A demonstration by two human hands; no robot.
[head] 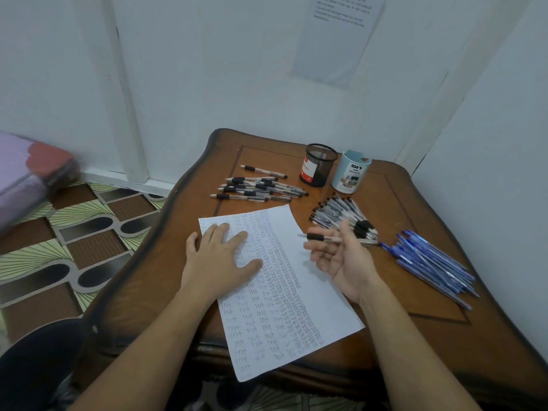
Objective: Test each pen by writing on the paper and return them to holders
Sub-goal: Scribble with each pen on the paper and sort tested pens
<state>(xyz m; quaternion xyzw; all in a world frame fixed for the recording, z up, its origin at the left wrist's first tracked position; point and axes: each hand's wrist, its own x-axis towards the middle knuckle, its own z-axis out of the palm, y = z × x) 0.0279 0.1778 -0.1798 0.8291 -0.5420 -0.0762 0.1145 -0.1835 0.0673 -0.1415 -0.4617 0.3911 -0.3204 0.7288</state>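
Note:
A white paper (308,271), covered in rows of the word "test", lies slanted on the wooden table (184,262). My left hand (219,256) presses flat on the sheet's upper left part. My right hand (341,256), palm up above the paper's right edge, holds a clear pen with a black grip (323,237) between thumb and fingers, tip pointing left. A black mesh holder (318,169) and a light blue holder (350,172) stand at the back. Neither shows any pens.
Several black-grip pens (258,188) lie left of the holders. A second heap of clear pens (341,215) lies behind my right hand, and several blue pens (430,259) lie at the right. White walls close the back and right. Patterned floor is at the left.

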